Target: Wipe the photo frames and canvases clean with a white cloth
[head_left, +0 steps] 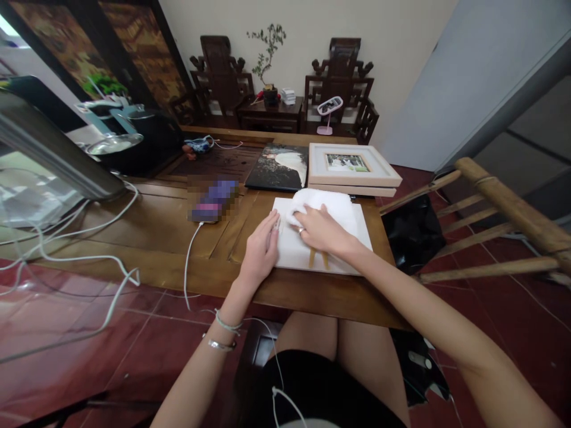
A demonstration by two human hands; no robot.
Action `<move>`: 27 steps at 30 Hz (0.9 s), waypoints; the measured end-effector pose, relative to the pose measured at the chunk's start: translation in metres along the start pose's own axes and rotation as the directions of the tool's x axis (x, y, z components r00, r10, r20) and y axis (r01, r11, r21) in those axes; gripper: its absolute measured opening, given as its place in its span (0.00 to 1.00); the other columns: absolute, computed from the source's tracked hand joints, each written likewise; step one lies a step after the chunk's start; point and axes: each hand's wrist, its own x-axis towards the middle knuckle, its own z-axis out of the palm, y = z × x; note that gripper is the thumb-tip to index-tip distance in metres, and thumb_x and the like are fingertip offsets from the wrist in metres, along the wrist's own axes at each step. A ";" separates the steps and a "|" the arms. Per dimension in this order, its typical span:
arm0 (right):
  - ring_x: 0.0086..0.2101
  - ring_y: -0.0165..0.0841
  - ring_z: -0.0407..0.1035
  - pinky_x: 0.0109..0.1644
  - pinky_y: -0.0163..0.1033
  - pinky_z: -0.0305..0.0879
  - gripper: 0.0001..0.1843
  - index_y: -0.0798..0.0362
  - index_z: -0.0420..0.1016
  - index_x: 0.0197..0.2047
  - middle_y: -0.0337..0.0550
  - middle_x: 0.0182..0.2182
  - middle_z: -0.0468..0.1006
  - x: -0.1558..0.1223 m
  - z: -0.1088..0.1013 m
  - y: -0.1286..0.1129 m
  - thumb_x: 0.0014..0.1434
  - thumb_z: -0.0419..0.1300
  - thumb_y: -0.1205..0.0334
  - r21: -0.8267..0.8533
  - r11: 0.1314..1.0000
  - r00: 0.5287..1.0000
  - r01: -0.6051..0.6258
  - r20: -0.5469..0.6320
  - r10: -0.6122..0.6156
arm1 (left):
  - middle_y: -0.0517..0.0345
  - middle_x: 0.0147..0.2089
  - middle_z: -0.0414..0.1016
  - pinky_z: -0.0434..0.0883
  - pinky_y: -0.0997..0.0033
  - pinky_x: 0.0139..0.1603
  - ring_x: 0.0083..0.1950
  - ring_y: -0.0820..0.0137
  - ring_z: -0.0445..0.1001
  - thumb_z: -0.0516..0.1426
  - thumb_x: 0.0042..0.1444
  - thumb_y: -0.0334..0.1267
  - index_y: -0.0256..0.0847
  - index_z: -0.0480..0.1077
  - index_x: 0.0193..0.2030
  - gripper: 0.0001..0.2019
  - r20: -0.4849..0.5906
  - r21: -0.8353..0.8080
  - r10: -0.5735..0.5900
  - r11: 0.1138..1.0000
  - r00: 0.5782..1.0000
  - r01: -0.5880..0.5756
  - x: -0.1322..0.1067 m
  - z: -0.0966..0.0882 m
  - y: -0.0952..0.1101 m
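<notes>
A pale flat panel [363, 238] lies on the table's front edge, with two tan leg-like shapes [319, 259] showing near its lower side. My left hand [262, 248] rests against the panel's left edge, its fingers stretched out. Over the panel's upper part is a bunched white towel [328, 202]. My right hand [319, 229], with a ring on one finger, has its fingers closed into the towel and presses it down on the panel. The towel and my right hand hide much of the panel's face.
Behind the panel sit a dark photo print [279, 166] and a light framed picture [352, 166]. A phone [215, 201] on a white cable lies left on the wooden table [156, 249]. Loose cables and a black pot [154, 139] are farther left. A bamboo chair [513, 208] stands right.
</notes>
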 end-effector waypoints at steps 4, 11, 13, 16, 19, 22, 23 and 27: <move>0.58 0.49 0.57 0.59 0.63 0.49 0.16 0.59 0.72 0.46 0.62 0.49 0.72 -0.009 0.010 -0.023 0.55 0.51 0.73 0.040 0.973 0.974 0.228 0.008 -0.228 | 0.46 0.63 0.67 0.61 0.57 0.66 0.64 0.64 0.65 0.43 0.67 0.40 0.36 0.66 0.59 0.20 -0.090 -0.123 -0.112 0.987 0.990 0.100 0.001 -0.006 0.005; 0.35 0.36 0.69 0.53 0.47 0.60 0.09 0.53 0.71 0.33 0.44 0.35 0.77 -0.061 -0.017 -0.033 0.51 0.53 0.72 0.243 0.878 0.890 0.412 0.101 -0.445 | 0.45 0.64 0.65 0.59 0.58 0.67 0.66 0.66 0.62 0.39 0.68 0.43 0.34 0.65 0.60 0.23 -0.041 -0.093 -0.119 0.989 0.992 0.115 -0.001 -0.003 0.005; 0.31 0.36 0.68 0.44 0.42 0.62 0.08 0.52 0.70 0.32 0.43 0.30 0.76 -0.066 -0.028 -0.024 0.52 0.52 0.72 0.264 0.908 0.910 0.327 0.171 -0.377 | 0.43 0.65 0.63 0.57 0.56 0.68 0.67 0.65 0.59 0.40 0.68 0.41 0.32 0.64 0.60 0.23 0.047 -0.021 -0.065 0.998 0.997 0.066 -0.001 0.000 0.003; 0.32 0.37 0.68 0.37 0.39 0.60 0.09 0.53 0.70 0.34 0.47 0.31 0.76 -0.055 -0.036 -0.001 0.61 0.50 0.63 0.250 0.950 0.939 0.186 0.241 -0.247 | 0.43 0.67 0.59 0.55 0.53 0.68 0.70 0.63 0.55 0.41 0.68 0.39 0.31 0.63 0.62 0.22 0.172 0.079 -0.022 0.997 0.985 0.008 -0.003 0.004 -0.002; 0.37 0.41 0.69 0.40 0.40 0.60 0.17 0.54 0.70 0.37 0.52 0.36 0.76 -0.028 -0.035 0.022 0.65 0.46 0.52 0.225 0.973 0.974 0.059 0.201 -0.105 | 0.43 0.67 0.60 0.57 0.52 0.67 0.69 0.62 0.57 0.43 0.67 0.38 0.32 0.63 0.62 0.21 0.225 0.145 -0.015 0.989 0.974 -0.018 -0.004 0.005 -0.005; 0.41 0.44 0.69 0.43 0.41 0.59 0.18 0.55 0.70 0.40 0.56 0.41 0.76 0.003 -0.028 0.036 0.66 0.46 0.51 0.212 0.977 0.992 -0.034 0.127 0.007 | 0.45 0.64 0.64 0.59 0.52 0.66 0.67 0.62 0.61 0.44 0.66 0.37 0.34 0.65 0.60 0.20 0.223 0.172 0.004 0.984 0.975 -0.043 -0.005 0.006 -0.007; 0.42 0.45 0.69 0.44 0.42 0.59 0.18 0.56 0.71 0.40 0.57 0.42 0.76 0.013 -0.026 0.037 0.66 0.47 0.52 0.208 0.977 0.994 -0.050 0.104 0.029 | 0.45 0.64 0.65 0.60 0.52 0.66 0.67 0.61 0.61 0.45 0.66 0.37 0.35 0.66 0.59 0.19 0.224 0.176 0.009 0.983 0.975 -0.050 -0.005 0.006 -0.008; 0.42 0.44 0.69 0.42 0.41 0.59 0.18 0.58 0.72 0.39 0.58 0.43 0.76 0.043 -0.022 0.030 0.66 0.48 0.54 0.219 0.976 0.998 -0.015 0.060 0.002 | 0.46 0.63 0.67 0.61 0.51 0.65 0.66 0.60 0.62 0.46 0.65 0.36 0.36 0.67 0.59 0.18 0.223 0.174 0.021 0.983 0.975 -0.061 -0.004 0.007 -0.009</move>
